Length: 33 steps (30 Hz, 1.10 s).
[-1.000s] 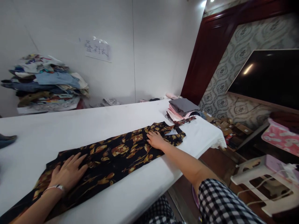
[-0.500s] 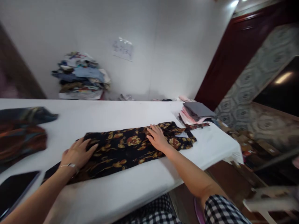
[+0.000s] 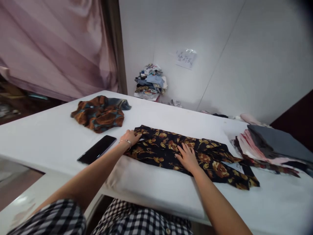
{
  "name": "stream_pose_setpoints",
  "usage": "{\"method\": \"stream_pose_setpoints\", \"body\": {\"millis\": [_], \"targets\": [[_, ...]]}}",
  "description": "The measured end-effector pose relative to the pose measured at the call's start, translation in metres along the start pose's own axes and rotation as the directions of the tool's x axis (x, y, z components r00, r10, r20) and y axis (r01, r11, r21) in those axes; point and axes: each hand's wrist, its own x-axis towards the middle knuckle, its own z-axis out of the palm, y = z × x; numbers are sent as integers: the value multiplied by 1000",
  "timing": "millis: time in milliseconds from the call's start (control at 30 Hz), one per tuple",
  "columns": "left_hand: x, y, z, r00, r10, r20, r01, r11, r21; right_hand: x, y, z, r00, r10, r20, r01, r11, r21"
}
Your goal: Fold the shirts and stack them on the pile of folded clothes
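A black floral garment with gold and brown flowers lies in a long folded strip on the white table. At its left end my left hand, with a bracelet at the wrist, has its fingers curled on the cloth edge; the fingertips are partly hidden. Across the middle of the strip my right hand rests flat, fingers spread and palm down. The garment's right end is loose and uneven, and something pale shows in its opening.
A dark phone lies left of the garment. Behind it is a crumpled brown-and-blue patterned garment. Folded grey and pink clothes are stacked at the right. A clothes pile stands by the wall, beyond the white table.
The view has swung left, bringing the whole phone and patterned garment into sight. My left hand has moved to the floral garment's left end; cloth no longer extends past it. My right hand stays on the cloth.
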Motion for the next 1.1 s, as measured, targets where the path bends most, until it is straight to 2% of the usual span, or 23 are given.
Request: {"method": "stream_pose_setpoints", "body": {"millis": [133,233,333,433,500,567,633,700,767,833,900,967,1000,1033,1100], "targets": [[14,5,4,995,-49,84,57,994,-97,0,0,0,1000,-7,5,7,1000,5],[16,11,4,994,-46,103,61,987,-147,-1,0,0,1000,-5,6,5,1000,16],[11,20,-6,995,-25,92,45,975,-216,0,0,-1,1000,-9,-5,9,999,31],[3,37,-24,999,27,47,-14,965,-262,0,0,-1,1000,-11,-10,12,999,48],[-2,55,-34,996,89,27,-79,958,-275,0,0,-1,1000,-6,-12,7,998,61],[-6,81,-37,986,164,24,-151,947,-285,0,0,-2,1000,-4,-23,6,996,88],[-12,112,-28,971,238,36,-217,929,-301,1,2,-1,999,-6,-47,13,988,151],[-22,145,-11,950,305,63,-268,903,-334,2,6,-1,995,8,-97,19,959,282],[-37,176,10,925,364,111,-297,872,-388,4,14,0,981,74,-180,26,869,494],[-54,198,29,890,421,173,-306,834,-459,6,23,0,946,199,-258,50,694,718],[-68,209,40,853,474,217,-305,791,-530,9,32,0,903,334,-271,78,493,867],[-76,206,42,836,510,202,-318,750,-580,11,39,0,875,421,-237,85,349,933],[-76,200,40,838,517,176,-327,733,-596,12,41,0,872,437,-221,81,315,945],[-74,191,37,847,515,131,-347,722,-599,13,42,0,872,440,-214,77,309,948],[-65,170,31,878,478,7,-399,742,-539,14,42,1,878,423,-223,68,351,934]]}}
